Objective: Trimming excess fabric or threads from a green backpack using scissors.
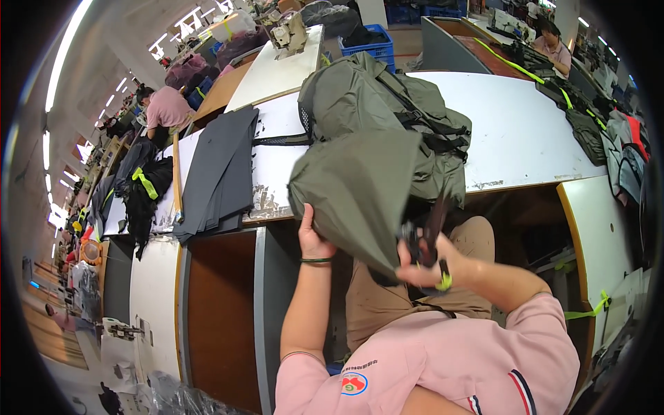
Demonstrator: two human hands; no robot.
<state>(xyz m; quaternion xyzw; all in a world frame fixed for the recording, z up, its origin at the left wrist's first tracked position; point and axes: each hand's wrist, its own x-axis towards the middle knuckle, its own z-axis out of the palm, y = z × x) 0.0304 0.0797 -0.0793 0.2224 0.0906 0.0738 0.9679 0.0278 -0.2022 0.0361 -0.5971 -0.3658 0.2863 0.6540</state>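
An olive-green backpack (pixel 366 104) of thin fabric lies over the white table's front edge, with black straps and mesh on it. Its loose lower panel (pixel 353 187) hangs down toward my lap. My left hand (pixel 316 238) grips the left edge of that panel, thumb on the near side and fingers hidden behind the cloth. On the right, my right hand (pixel 432 266) is closed around a dark, narrow, pointed thing (pixel 434 221) with black parts beside it. Motion blurs this thing, so I cannot make out its kind. It is close to the panel's lower right edge.
Dark grey cut fabric pieces (pixel 220 166) are stacked left on the white table (pixel 512 131). Further left lies a black bundle with a yellow-green strip (pixel 144 181). More bags (pixel 588 131) lie at the right end. A blue crate (pixel 373 47) stands behind. Co-workers sit at far left and right.
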